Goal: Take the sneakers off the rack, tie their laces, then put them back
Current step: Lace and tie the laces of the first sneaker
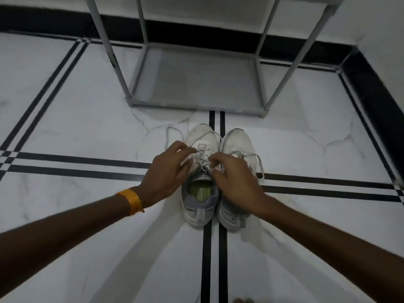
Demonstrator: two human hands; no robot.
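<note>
Pair of white sneakers, left sneaker (202,171) and right sneaker (237,149), side by side on marble floor (87,127), toes toward grey shoe rack (196,84), off its shelves. Left hand (166,171) and right hand (234,178) over left sneaker, each grip pinched on its laces (202,159). Orange wristband (131,200) on left wrist.

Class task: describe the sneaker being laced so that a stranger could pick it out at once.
Find the grey metal shoe rack; two white low-top sneakers sit before it on the marble floor. It is the left sneaker, its yellow-green insole visible, with both hands on its laces.
</note>
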